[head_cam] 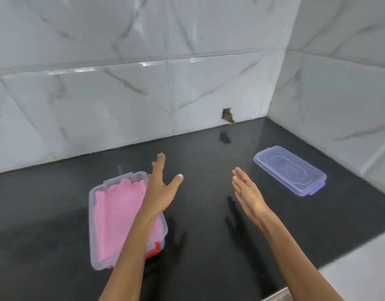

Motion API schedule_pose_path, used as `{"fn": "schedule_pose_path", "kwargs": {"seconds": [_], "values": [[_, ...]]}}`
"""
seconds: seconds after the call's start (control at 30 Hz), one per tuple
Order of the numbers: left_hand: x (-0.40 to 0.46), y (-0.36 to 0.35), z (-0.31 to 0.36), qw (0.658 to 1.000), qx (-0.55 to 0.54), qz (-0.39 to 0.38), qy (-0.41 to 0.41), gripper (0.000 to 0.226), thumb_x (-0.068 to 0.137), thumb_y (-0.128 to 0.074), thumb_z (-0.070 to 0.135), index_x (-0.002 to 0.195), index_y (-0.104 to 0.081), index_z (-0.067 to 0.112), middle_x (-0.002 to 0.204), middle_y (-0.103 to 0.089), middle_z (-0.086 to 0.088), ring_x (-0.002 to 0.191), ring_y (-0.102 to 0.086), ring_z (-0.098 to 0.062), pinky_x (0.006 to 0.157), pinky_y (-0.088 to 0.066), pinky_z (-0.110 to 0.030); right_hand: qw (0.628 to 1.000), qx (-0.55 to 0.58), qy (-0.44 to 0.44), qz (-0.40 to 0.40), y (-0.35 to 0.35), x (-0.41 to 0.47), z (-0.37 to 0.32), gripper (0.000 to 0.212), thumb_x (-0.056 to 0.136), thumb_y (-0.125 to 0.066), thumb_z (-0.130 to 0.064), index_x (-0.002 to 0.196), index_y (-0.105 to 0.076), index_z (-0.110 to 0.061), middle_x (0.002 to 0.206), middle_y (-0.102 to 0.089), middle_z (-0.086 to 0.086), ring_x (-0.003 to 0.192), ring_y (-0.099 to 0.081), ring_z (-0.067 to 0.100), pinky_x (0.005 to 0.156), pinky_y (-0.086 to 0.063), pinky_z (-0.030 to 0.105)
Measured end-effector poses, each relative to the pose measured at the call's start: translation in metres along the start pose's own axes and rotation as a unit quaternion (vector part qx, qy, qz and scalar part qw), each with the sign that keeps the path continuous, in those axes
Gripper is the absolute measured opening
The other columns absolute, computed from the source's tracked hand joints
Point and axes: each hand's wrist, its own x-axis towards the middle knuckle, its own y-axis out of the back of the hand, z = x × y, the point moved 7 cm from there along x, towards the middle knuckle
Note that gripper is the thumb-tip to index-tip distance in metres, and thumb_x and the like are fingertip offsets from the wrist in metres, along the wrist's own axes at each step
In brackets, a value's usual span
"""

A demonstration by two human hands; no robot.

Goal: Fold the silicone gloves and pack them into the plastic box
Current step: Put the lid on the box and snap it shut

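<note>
Both forearms reached up from the 6 o'clock edge over the black bench [209,246]. Left hand [160,190] hovered with fingers straight and spread, holding nothing, above the right rim of the clear plastic box [92,224] at about 8 o'clock. Pink silicone gloves [117,213] lay folded flat inside that box. Right hand [248,194] hung edge-on near centre, fingers straight and together, empty. Well apart at 2 o'clock, the bluish clear lid [290,170] lay flat near the marble-tiled wall [143,83].
</note>
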Motion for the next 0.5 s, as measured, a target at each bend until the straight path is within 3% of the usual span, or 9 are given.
{"fn": "schedule_pose_path", "kwargs": {"seconds": [0.1, 0.3, 0.4, 0.5], "values": [[0.017, -0.072, 0.017, 0.996, -0.015, -0.086, -0.005, 0.076, 0.091, -0.058, 0.026, 0.15, -0.011, 0.034, 0.16, -0.007, 0.007, 0.147, -0.008, -0.012, 0.12, -0.016, -0.041, 0.999, -0.004, 0.015, 0.047, 0.051, 0.007, -0.01, 0.052, 0.1, -0.044, -0.013, 0.148, -0.027, -0.021, 0.154, -0.031, -0.006, 0.142, -0.029, 0.013, 0.12, -0.018, 0.037], [0.037, -0.218, 0.032, 0.975, -0.083, -0.204, 0.041, 0.076, 0.092, -0.056, 0.022, 0.15, -0.008, 0.032, 0.16, -0.007, 0.008, 0.146, -0.009, -0.01, 0.115, -0.016, -0.031, 0.98, -0.102, 0.06, 0.159, 0.149, 0.032, -0.026, 0.051, 0.099, -0.045, -0.013, 0.148, -0.029, -0.016, 0.152, -0.035, -0.005, 0.139, -0.034, 0.014, 0.115, -0.024, 0.029], [0.035, -0.273, 0.035, 0.963, -0.154, -0.209, 0.065, 0.074, 0.092, -0.054, 0.013, 0.151, -0.011, 0.028, 0.159, -0.012, 0.007, 0.145, -0.014, -0.01, 0.109, -0.02, -0.025, 0.959, -0.169, 0.095, 0.207, 0.19, 0.042, -0.029, 0.048, 0.099, -0.042, -0.008, 0.145, -0.034, -0.012, 0.151, -0.038, 0.0, 0.139, -0.035, 0.017, 0.114, -0.026, 0.031], [0.032, -0.304, 0.033, 0.958, -0.227, -0.16, 0.071, 0.073, 0.091, -0.051, 0.003, 0.15, -0.016, 0.028, 0.158, -0.015, 0.009, 0.144, -0.014, -0.006, 0.106, -0.021, -0.021, 0.937, -0.228, 0.115, 0.238, 0.223, 0.056, -0.025, 0.044, 0.098, -0.041, -0.01, 0.141, -0.043, -0.021, 0.146, -0.045, -0.003, 0.138, -0.037, 0.018, 0.11, -0.031, 0.033]]}}
